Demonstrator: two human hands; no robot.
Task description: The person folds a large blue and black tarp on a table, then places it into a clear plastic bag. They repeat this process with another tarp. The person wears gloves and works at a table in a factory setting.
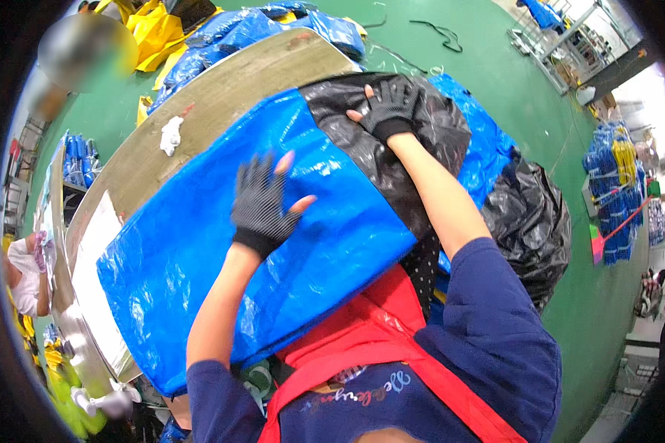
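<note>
A large blue plastic bag [177, 251], flattened out, lies across the table in front of me. Black plastic film [347, 140] adjoins its right end, wrinkled and bunched. My left hand [262, 203], in a dark glove that leaves the thumb and index fingertip bare, is over the blue part with fingers spread; whether it touches cannot be made out. Out at the far right, my right hand [389, 107], gloved the same way, rests on the black film with its fingers stretched out. Neither hand grips anything.
More blue sheeting [480, 133] and black film [528, 214] hang off the table's right side. A white scrap [171, 136] lies on the wooden tabletop [273, 70]. Blue bundles [229, 33] are piled beyond. At the left edge another person [28, 273] is partly visible.
</note>
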